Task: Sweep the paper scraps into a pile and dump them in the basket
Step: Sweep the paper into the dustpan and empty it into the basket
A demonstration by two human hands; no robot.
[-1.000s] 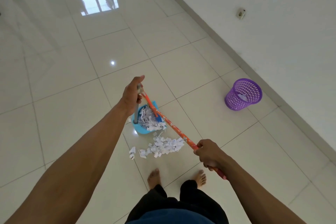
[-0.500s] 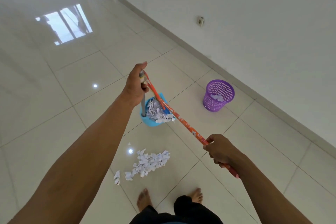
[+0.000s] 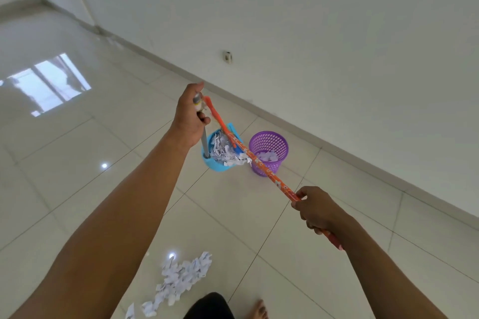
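Observation:
My left hand [image 3: 188,114] grips the top of a grey dustpan handle [image 3: 204,142], and the upper end of the orange broom lies against the same hand. The blue dustpan [image 3: 216,163] hangs off the floor, heaped with white paper scraps [image 3: 225,150], right beside the purple mesh basket [image 3: 269,142]. My right hand [image 3: 315,208] is closed on the orange flowered broom stick [image 3: 259,160], which crosses over the dustpan and in front of the basket. Some scraps lie inside the basket. A loose pile of paper scraps [image 3: 178,279] stays on the tiles near my foot.
The white wall [image 3: 337,33] and its grey skirting run diagonally just behind the basket, with a socket [image 3: 227,57] low on the wall. My bare foot [image 3: 258,309] shows at the bottom edge. Glossy tiled floor stretches to the left.
The loaded dustpan has been carried from beside the floor pile toward the basket and now hangs next to it. The floor pile has slid down toward the bottom of the view.

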